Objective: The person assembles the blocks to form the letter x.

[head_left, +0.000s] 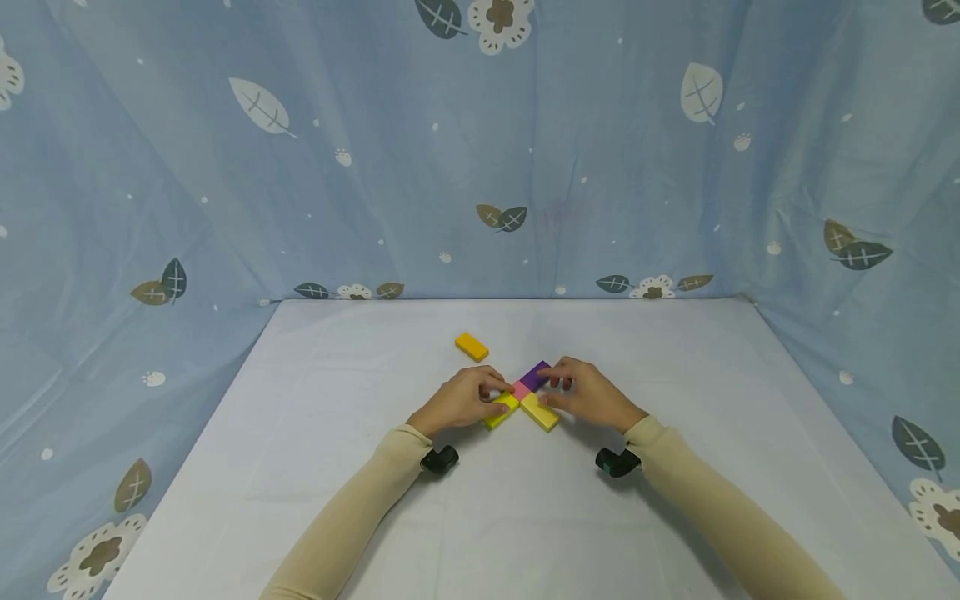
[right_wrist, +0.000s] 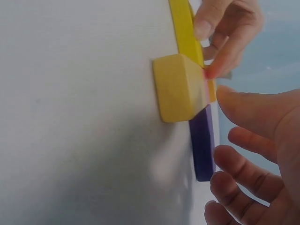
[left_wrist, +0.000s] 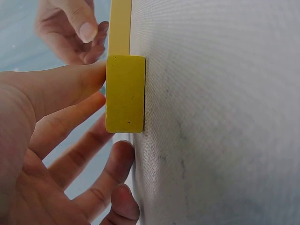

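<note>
In the head view, several blocks meet end to side on the white table. A bright yellow block (head_left: 504, 408) lies at near left, a pale yellow block (head_left: 539, 412) at near right and a purple block (head_left: 533, 377) at far right. Between them shows a pink block (head_left: 521, 390), partly covered. My left hand (head_left: 463, 397) has its thumb on the bright yellow block and its index fingertip at the pink one. With fingers loosely bent, my right hand (head_left: 592, 395) has its index fingertip at the purple block and its thumb by the pale yellow block.
An orange block (head_left: 472, 347) lies apart, beyond the left hand. The white-covered table (head_left: 337, 367) ends at a blue patterned curtain (head_left: 420, 183). Black wrist cameras hang under both forearms, the left one (head_left: 440, 461) and the right one (head_left: 617, 462).
</note>
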### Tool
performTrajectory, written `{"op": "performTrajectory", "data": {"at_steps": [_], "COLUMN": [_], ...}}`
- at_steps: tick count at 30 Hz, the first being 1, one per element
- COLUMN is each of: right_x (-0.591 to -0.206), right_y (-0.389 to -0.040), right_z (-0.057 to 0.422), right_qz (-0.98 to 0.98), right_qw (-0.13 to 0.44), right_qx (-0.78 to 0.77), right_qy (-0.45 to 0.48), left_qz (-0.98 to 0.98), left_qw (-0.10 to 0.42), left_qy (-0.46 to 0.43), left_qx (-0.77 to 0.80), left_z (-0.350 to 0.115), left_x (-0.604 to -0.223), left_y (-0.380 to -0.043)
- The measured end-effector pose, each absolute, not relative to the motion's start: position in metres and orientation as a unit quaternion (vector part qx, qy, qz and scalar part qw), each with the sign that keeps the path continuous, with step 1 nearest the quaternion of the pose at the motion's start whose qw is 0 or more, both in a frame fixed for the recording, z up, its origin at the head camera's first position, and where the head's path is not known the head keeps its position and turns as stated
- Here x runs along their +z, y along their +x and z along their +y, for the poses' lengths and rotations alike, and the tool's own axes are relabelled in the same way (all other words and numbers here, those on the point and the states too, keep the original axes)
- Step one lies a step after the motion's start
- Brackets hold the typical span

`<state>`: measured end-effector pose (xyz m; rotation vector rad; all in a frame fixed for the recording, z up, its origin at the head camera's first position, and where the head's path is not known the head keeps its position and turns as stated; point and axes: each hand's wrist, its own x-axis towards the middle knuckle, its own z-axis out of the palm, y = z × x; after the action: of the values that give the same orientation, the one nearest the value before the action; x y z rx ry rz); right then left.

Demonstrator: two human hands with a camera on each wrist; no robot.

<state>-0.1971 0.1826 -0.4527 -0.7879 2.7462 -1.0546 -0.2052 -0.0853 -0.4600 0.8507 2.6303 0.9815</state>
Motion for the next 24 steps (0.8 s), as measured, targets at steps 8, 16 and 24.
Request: {"op": "performTrajectory", "data": {"at_steps": [8,16,24], "right_x": [-0.4555,-0.4544,-0.4571], "right_y": [-0.1929,-0.1907,-0.1904], "right_z": [0.1812,0.1786,0.1785], "right_qz": [0.905,0.907,0.908], "right_qw": [0.054,0.070,0.076], "right_qx": [-0.337,-0.341,-0.329], "right_qy": [-0.253,-0.239,-0.247], "left_qz": [0.892,0.891,0.893], "left_qw": [0.104,0.103,0.104], "left_qy": [0.286,0.288,0.285], "left_qx": [0.334,0.336,0.332], "left_z": [-0.0853,-0.0852,-0.0850], "left_x": [-0.4618,-0.4621,-0.4636], "left_y": [-0.2062,-0.2068,-0.2080]}}
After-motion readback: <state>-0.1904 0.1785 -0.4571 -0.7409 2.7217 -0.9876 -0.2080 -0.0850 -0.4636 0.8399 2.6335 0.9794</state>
